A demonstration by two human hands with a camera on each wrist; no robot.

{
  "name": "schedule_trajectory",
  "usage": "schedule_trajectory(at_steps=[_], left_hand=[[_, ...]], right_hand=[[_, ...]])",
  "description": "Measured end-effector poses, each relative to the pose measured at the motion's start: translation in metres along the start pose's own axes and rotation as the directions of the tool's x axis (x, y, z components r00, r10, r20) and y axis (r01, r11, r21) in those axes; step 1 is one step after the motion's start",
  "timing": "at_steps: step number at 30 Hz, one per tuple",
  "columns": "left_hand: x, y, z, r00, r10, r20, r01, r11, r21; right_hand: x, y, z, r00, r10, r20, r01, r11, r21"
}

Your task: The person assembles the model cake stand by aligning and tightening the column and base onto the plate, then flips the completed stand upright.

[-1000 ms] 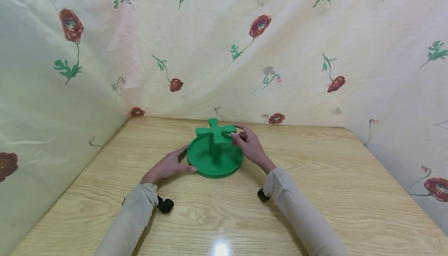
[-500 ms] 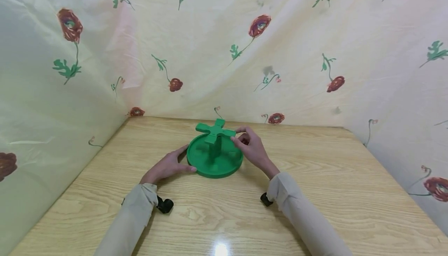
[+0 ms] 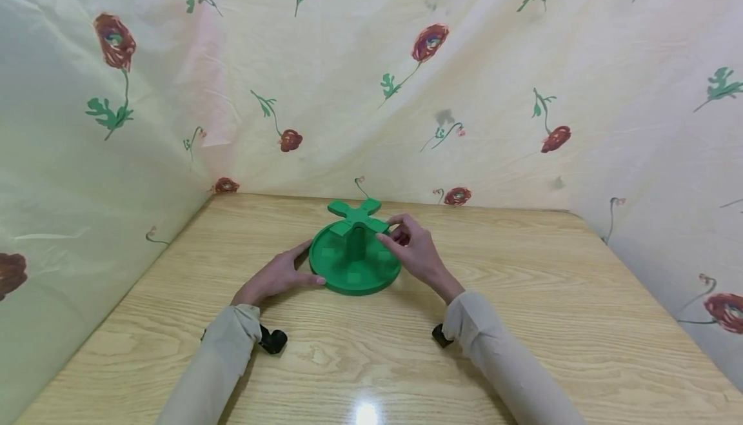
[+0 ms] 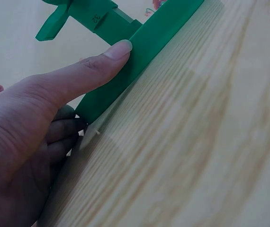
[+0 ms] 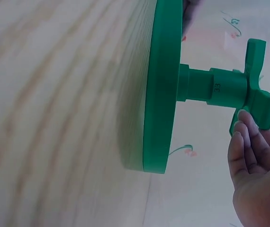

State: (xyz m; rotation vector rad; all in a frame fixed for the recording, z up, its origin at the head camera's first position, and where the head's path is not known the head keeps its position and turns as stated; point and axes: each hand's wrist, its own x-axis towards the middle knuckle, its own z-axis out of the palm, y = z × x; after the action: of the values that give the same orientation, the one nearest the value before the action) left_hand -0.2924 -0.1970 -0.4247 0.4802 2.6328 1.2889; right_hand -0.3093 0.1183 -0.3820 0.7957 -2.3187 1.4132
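Note:
A green round tray-like base [image 3: 355, 287] with a raised rim lies on the table. From its middle rises a stepped green post [image 3: 356, 248], marked 33 in the right wrist view. A green four-armed cross [image 3: 355, 215] tops the post. My left hand [image 3: 275, 276] holds the base at its left side, the thumb against the rim and the fingers reaching round behind. With thumb and fingers, my right hand [image 3: 419, 254] pinches the cross's near right arm. Seen from the left wrist, the thumb [image 4: 94, 71] presses on the rim.
The wooden table [image 3: 348, 360] runs back to a flowered cloth [image 3: 348, 77], which also hangs along both sides. Black wrist cameras [image 3: 273, 341] sit at both sleeves, close over the tabletop.
The cross has turned by roughly an eighth turn on its post, its arms now diagonal. My right hand has shifted slightly toward me with it. The left hand stays at the rim.

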Motion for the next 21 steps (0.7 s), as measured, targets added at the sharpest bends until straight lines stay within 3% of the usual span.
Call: schedule_trajectory(at_steps=[21], left_hand=[[-0.001,0.000,0.000,1.000,0.010,-0.005,-0.010,1.000,0.000]], right_hand=[[-0.004,-0.013,0.005,0.989,-0.140,0.041,0.142,0.988,-0.063]])
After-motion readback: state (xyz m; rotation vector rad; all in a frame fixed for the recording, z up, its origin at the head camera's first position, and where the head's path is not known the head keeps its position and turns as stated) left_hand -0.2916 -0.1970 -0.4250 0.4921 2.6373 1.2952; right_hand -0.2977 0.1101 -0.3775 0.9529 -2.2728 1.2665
